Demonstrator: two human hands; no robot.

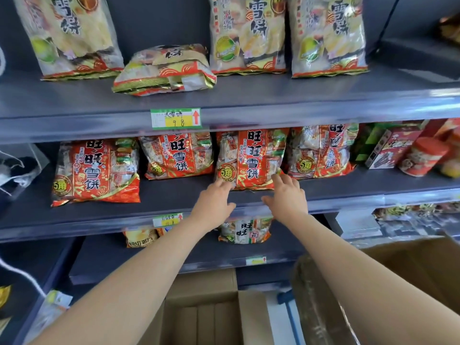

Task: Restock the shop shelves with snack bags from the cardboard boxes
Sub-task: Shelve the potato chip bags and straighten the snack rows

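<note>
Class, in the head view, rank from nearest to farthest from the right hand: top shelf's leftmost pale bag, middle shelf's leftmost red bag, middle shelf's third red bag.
1. Third red bag, at the right hand.
2. Leftmost red bag, middle shelf, far left.
3. Leftmost pale bag, top shelf, upper left.

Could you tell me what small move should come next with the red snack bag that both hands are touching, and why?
Probably slide the red snack bag a little further back. The left hand and right hand both touch its bottom edge with straight fingers, and its base sits nearer the front of the middle shelf than the bag on its left and the bag on its right.
</note>
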